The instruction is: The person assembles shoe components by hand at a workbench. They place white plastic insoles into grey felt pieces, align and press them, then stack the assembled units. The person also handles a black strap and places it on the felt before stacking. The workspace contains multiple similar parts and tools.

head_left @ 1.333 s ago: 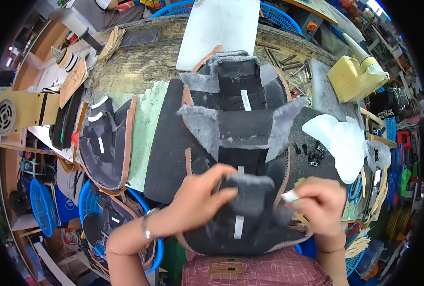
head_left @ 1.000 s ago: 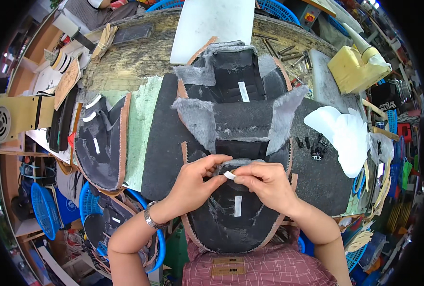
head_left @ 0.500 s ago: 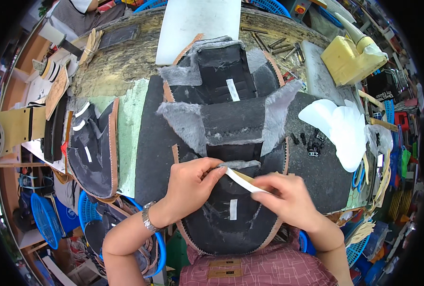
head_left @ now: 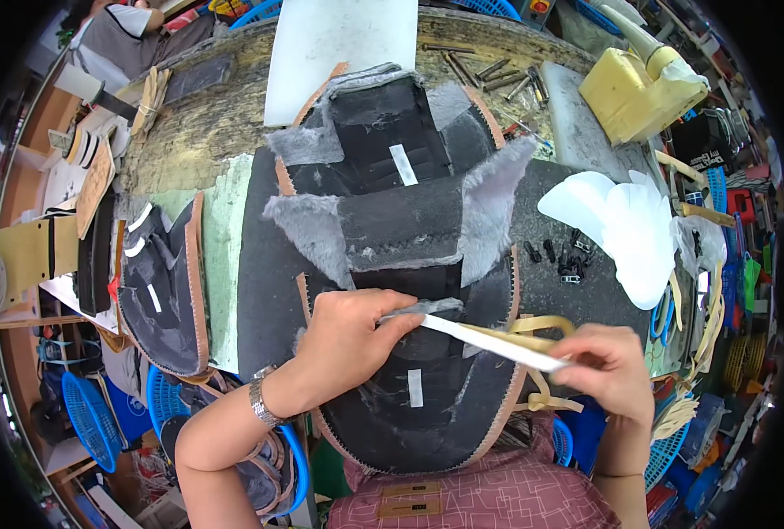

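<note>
blue basket (head_left: 160,398) holds dark pieces (head_left: 267,480); hands (head_left: 352,342) grip white strip (head_left: 498,345)

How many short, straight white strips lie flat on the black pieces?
3: a white strip on the nearest black piece, another on the far piece, and a third on the left piece. Some may be hidden.

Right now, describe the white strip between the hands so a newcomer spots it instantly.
Along the workbench, find the nearest dark piece. Between the left hand and right hand runs the white strip. Unlike the short white patches, it is much longer and held in hand.
</note>
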The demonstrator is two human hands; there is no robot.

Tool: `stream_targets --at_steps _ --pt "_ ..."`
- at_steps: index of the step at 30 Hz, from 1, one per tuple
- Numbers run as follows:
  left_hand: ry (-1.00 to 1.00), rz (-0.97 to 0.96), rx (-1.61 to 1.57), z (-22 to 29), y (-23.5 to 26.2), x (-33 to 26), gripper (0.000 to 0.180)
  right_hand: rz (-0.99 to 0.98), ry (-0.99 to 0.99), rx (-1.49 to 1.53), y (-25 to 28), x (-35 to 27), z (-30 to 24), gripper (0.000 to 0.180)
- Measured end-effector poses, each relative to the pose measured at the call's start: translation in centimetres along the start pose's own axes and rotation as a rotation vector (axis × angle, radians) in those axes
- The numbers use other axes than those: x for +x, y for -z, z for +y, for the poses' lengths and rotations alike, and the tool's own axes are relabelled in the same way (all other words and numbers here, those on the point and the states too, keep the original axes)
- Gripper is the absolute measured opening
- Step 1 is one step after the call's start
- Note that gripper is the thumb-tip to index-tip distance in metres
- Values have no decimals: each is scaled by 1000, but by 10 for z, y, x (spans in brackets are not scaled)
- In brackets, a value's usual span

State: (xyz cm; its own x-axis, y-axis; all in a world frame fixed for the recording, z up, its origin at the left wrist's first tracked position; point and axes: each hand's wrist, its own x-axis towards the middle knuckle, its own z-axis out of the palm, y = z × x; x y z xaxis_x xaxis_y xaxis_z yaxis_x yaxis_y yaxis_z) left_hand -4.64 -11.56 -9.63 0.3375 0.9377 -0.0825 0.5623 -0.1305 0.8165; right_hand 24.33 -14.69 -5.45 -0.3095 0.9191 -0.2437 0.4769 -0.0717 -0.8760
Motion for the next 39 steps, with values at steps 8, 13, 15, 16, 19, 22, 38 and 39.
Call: stream_targets --at_steps 8,13,15,16,19,22,38,39 --pt "-329 34 248 21 -14 17 13 268 -36 -125 -6 15 32 20" --pt "-312 30 294 22 -19 15 14 240 376 -392 -30 26 6 36" --pt "-333 41 293 23 -21 14 13 253 469 -455 -55 35 -2 30" --pt "-341 51 293 25 -20 12 12 244 454 -455 -66 39 -1 26" --pt "-375 123 356 26 -21 6 11 143 527 -286 -77 42 -4 13" --pt "-316 76 330 25 -14 -3 22 -141 620 178 -67 22 -12 14" --pt "90 131 -236 43 53 18 22 -66 475 345 -10 21 -51 11" --pt "102 142 -200 35 46 36 22 -25 533 289 -19 36 -56 13"
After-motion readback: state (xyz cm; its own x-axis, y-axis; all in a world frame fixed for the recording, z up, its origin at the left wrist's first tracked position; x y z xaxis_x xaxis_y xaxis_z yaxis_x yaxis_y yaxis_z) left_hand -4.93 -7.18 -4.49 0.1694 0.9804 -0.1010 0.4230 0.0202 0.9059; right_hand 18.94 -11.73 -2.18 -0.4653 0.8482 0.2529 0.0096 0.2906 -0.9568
